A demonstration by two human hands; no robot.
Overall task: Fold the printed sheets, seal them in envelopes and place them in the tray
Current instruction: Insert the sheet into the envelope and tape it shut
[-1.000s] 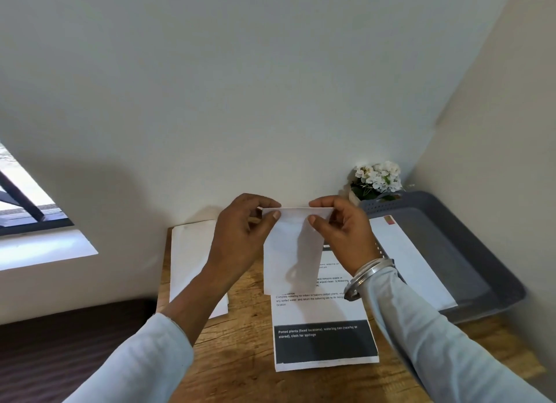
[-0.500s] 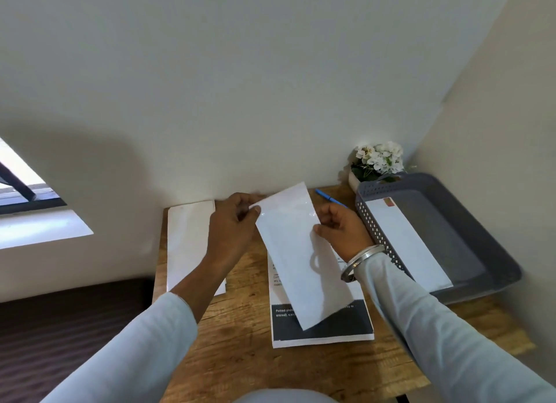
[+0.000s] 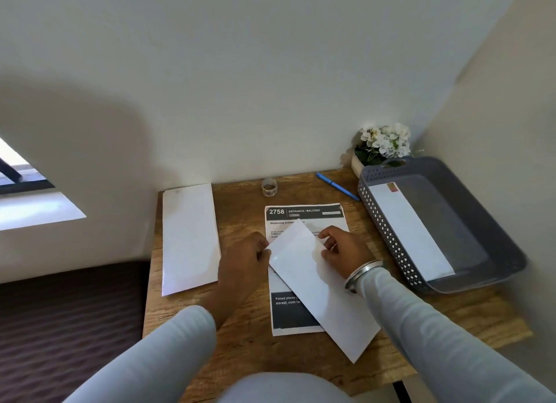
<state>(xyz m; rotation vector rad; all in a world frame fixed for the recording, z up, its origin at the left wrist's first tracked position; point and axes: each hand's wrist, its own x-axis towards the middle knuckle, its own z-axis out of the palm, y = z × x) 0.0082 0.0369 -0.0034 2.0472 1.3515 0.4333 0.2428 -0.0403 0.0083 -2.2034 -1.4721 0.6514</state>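
Both hands are working the white envelope [image 3: 322, 285] over the printed sheet [image 3: 296, 315]: left hand [image 3: 243, 262] pinching its top-left edge, right hand [image 3: 346, 250] apparently gripping the opposite edge, fingers curled.

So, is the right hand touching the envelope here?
Touching. The head view shows the right hand curled onto the envelope at its upper edge, with no gap; the left hand pinches the opposite corner.

Envelope [image 3: 323, 285] between both hands, over printed sheet [image 3: 304, 214]
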